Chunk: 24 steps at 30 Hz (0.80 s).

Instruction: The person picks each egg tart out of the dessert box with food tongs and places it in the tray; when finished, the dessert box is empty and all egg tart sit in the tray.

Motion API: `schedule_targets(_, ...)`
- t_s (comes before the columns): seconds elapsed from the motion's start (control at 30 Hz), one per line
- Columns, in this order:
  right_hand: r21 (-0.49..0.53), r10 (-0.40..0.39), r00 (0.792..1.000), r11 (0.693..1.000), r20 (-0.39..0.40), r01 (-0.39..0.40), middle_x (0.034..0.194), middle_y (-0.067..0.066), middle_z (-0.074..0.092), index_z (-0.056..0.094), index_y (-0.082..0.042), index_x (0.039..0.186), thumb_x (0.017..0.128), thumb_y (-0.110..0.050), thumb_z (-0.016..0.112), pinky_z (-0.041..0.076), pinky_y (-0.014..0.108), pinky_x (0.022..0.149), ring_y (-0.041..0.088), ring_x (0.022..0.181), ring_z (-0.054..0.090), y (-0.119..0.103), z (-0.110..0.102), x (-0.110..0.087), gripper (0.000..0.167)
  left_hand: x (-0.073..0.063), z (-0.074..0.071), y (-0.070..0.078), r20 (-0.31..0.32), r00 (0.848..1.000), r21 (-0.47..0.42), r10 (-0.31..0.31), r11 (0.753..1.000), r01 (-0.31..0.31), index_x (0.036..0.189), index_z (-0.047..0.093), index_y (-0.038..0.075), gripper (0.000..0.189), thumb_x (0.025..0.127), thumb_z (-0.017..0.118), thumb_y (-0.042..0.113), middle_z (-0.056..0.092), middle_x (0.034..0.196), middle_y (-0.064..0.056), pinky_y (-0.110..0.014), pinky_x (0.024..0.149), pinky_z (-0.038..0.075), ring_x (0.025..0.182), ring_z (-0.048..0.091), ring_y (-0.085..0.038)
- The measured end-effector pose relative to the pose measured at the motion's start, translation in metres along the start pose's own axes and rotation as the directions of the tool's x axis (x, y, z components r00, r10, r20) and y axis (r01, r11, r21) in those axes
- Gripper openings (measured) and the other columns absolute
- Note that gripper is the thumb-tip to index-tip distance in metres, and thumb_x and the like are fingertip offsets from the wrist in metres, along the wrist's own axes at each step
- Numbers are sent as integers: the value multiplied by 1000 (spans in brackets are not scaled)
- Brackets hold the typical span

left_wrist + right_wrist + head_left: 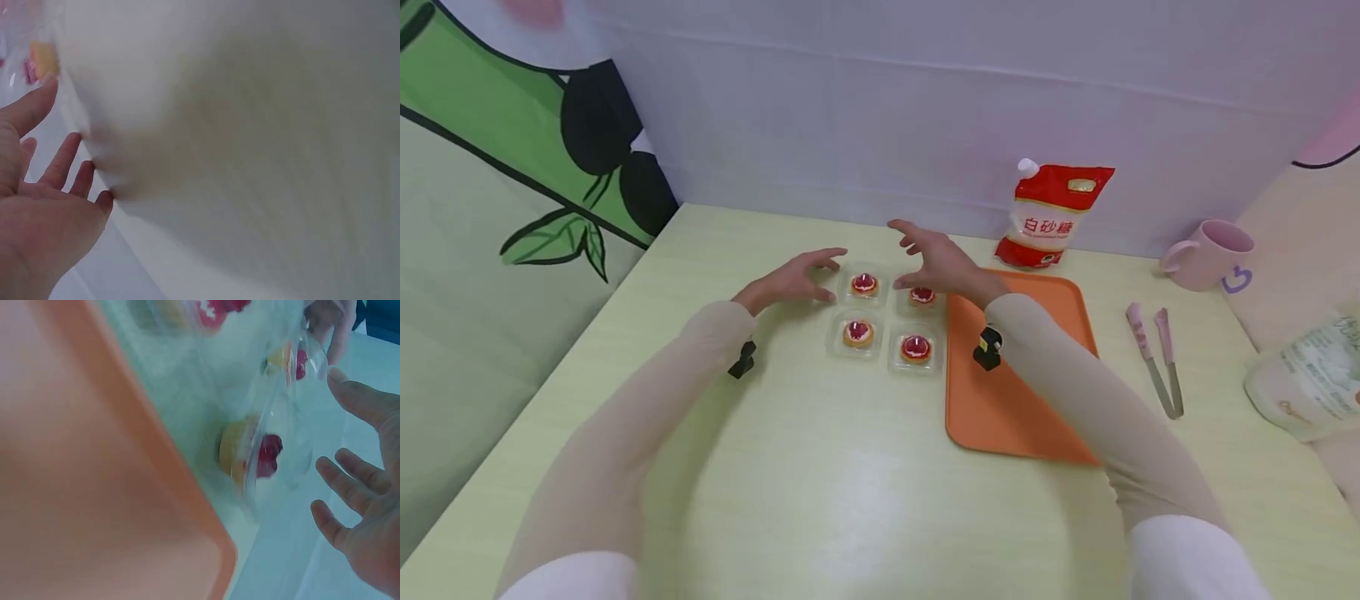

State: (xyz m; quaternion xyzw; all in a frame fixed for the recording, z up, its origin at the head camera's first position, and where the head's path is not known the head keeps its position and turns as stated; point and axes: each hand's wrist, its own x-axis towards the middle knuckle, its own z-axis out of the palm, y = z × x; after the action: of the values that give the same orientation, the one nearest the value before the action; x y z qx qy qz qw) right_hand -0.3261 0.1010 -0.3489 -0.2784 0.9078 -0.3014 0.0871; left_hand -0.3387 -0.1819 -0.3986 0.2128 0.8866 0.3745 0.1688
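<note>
Several small tarts with red topping sit in clear plastic boxes, grouped in two rows on the table. My left hand [793, 279] reaches in beside the back-left tart [864, 284], fingers spread and holding nothing. Over the back-right tart [922, 296] is my right hand [946, 265], its fingers apart and relaxed; the hand partly hides that box. In the right wrist view, the right fingers are clear of the boxed tart [270, 455]. Nearer to me are the front-left tart [858, 333] and the front-right tart [916, 348].
An orange tray [992, 417] lies right of the boxes, under my right forearm. Behind it stands a red and white sugar pouch [1049, 217]. Farther right are a pink mug [1210, 254], tongs [1159, 367] with pink handles and a whitish printed container [1311, 379]. A curtain backs the table.
</note>
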Motion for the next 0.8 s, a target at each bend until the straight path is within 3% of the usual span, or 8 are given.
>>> schedule_targets(0.2,-70,-2,999,998,51,5,147,19,50,31,-17,156,82,-20,83,46,48,107,36,132,53,-9,10,15,91,2,3,0,-5,1000,9,23,1000,-23,156,31,8,83,86,76,6,44,149,-27,-58,123,12,150,25,-41)
schedule_targets(0.47,-125,21,995,992,102,-8,151,15,47,34,-16,154,83,-26,83,43,50,110,33,136,48,-10,17,29,87,8,6,-7,-46,998,132,49,990,-42,153,37,10,83,83,80,13,50,147,-24,-65,120,12,148,29,-42)
schedule_targets(0.63,-136,44,992,990,118,-28,149,15,49,36,-17,153,81,-31,84,43,50,110,33,135,48,-8,21,34,89,9,8,-7,-57,996,116,67,991,-60,152,40,11,81,82,81,12,50,147,-21,-66,119,11,147,31,-41)
schedule_targets(0.8,-145,13,988,989,154,10,143,17,54,39,-15,151,80,-31,85,46,48,107,33,130,53,-10,24,38,86,7,6,-6,-63,997,119,38,992,-30,152,41,13,81,82,81,13,51,148,-19,-69,118,8,147,32,-39)
